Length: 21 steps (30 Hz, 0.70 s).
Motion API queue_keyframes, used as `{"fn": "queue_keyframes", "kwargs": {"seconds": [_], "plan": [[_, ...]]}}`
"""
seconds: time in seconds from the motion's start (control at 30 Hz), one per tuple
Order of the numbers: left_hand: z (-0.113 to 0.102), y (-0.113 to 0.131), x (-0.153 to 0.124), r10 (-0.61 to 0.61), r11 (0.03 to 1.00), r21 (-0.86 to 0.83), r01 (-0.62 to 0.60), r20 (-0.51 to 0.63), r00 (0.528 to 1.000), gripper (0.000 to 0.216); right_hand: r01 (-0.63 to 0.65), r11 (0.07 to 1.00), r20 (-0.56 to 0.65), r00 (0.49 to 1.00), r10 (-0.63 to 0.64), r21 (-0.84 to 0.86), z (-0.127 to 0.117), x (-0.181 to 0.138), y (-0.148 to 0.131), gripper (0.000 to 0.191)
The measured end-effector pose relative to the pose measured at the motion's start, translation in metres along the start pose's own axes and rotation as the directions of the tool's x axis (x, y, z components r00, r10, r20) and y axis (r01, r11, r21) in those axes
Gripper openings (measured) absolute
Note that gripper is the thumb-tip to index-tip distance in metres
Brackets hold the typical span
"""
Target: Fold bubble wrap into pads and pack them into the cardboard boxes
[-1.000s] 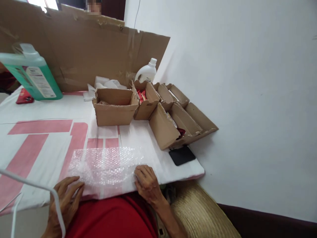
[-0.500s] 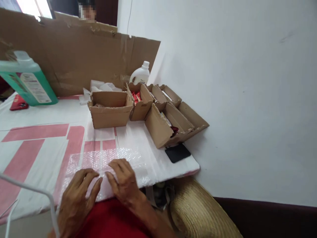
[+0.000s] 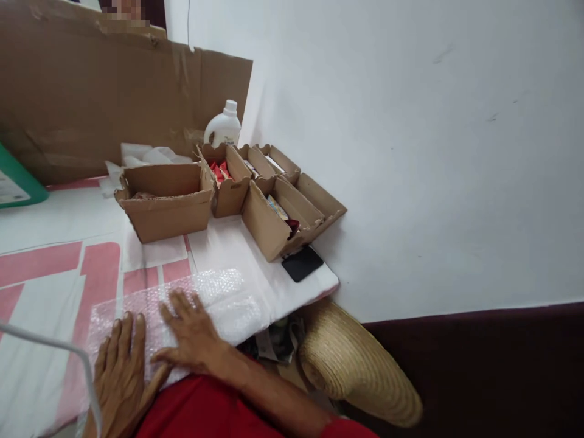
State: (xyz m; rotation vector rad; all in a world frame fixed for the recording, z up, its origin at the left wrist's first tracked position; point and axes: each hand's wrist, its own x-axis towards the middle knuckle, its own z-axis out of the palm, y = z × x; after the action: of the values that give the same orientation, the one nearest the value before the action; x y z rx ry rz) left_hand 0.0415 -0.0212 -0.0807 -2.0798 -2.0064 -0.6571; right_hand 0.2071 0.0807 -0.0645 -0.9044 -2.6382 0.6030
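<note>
A sheet of clear bubble wrap point(image 3: 223, 286) lies spread along the near edge of the cloth-covered table point(image 3: 41, 316). My left hand point(image 3: 121, 365) rests flat on its left part, fingers stretched forward. On the middle of the sheet lies my right hand point(image 3: 189, 331), palm down with the fingers spread and the thumb reaching toward the left thumb. Neither hand grips anything. Beyond the sheet stands an open cardboard box point(image 3: 166, 213) with something brown inside, its kind unclear.
More cardboard bins point(image 3: 232, 198) stand right of the box, one with red packets point(image 3: 221, 171). A black phone-like slab point(image 3: 302, 263) lies at the table's right edge. Behind are a white jug point(image 3: 223, 129) and a cardboard screen point(image 3: 91, 91). A green jug point(image 3: 20, 179) stands left; a straw hat point(image 3: 360, 365) hangs below.
Both hands have gone from curled fingers to flat, spread fingers on the bubble wrap. The camera view has turned to the right, so everything sits further left.
</note>
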Motion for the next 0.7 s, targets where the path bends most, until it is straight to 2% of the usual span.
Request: {"fn": "queue_keyframes", "kwargs": {"seconds": [0.07, 0.13, 0.23, 0.3, 0.37, 0.43, 0.47, 0.53, 0.6, 0.7], "plan": [[0.0, 0.002, 0.001, -0.062, 0.998, -0.002, 0.062, 0.027, 0.998, 0.091, -0.132, 0.988, -0.041, 0.991, 0.129, -0.081, -0.009, -0.018, 0.038, 0.087], [0.003, 0.002, -0.001, -0.065, 0.998, 0.008, 0.064, 0.023, 0.998, 0.097, -0.275, 0.95, -0.094, 0.96, 0.263, -0.146, -0.022, -0.038, 0.074, 0.086], [0.006, -0.002, -0.005, -0.03, 0.999, 0.045, 0.029, 0.023, 0.999, 0.103, -0.378, 0.903, -0.124, 0.925, 0.359, -0.205, -0.046, -0.063, 0.104, 0.086], [0.003, -0.007, -0.008, -0.014, 0.998, 0.054, 0.012, 0.038, 0.999, 0.106, -0.31, 0.923, -0.105, 0.95, 0.293, -0.227, -0.059, -0.077, 0.107, 0.094], [-0.006, -0.015, -0.011, 0.016, 0.999, 0.049, -0.019, 0.058, 0.998, 0.107, -0.145, 0.963, -0.046, 0.989, 0.138, -0.229, -0.068, -0.089, 0.1, 0.108], [-0.016, -0.025, -0.017, 0.084, 0.995, 0.052, -0.088, 0.085, 0.993, 0.106, 0.015, 0.976, 0.04, 0.999, -0.007, -0.219, -0.073, -0.099, 0.095, 0.117], [-0.021, -0.031, -0.022, 0.128, 0.99, 0.055, -0.133, 0.089, 0.988, 0.104, 0.065, 0.974, 0.081, 0.996, -0.048, -0.217, -0.073, -0.103, 0.094, 0.116], [-0.025, -0.044, -0.033, 0.191, 0.979, 0.05, -0.196, 0.09, 0.977, 0.091, 0.099, 0.967, 0.126, 0.99, -0.071, -0.236, -0.073, -0.109, 0.098, 0.1], [-0.025, -0.056, -0.046, 0.191, 0.981, 0.026, -0.194, 0.08, 0.978, 0.075, 0.101, 0.962, 0.13, 0.989, -0.069, -0.253, -0.071, -0.112, 0.106, 0.082], [-0.023, -0.072, -0.057, 0.181, 0.983, -0.049, -0.177, 0.09, 0.979, 0.075, 0.12, 0.969, 0.126, 0.988, -0.094, -0.216, -0.073, -0.114, 0.116, 0.076]]}}
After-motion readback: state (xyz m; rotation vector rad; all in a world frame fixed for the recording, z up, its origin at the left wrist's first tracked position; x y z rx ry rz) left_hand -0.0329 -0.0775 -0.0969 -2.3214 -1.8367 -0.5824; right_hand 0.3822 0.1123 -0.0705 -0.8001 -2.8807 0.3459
